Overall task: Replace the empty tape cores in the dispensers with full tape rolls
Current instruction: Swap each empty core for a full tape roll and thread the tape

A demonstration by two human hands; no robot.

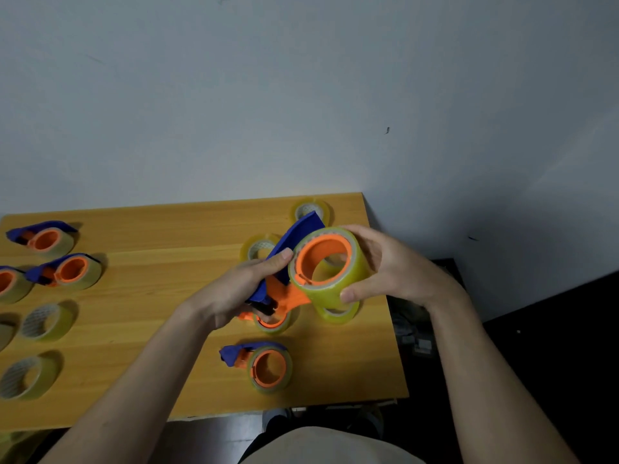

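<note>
Right hand (392, 262) fingers round tape roll (330, 262), left hand (244, 289) gripping dispenser (298, 239)

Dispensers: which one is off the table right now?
The blue-and-orange dispenser held up between both hands: left hand grips its handle, right hand grips its tape roll. The others, like the near dispenser, lie on the table.

A wooden table (140, 380) stands against a pale wall (301, 95), dark floor (552, 329) beside it.

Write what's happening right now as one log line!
left hand grips dispenser | right hand grips tape roll | roll around orange hub | held above table
</note>
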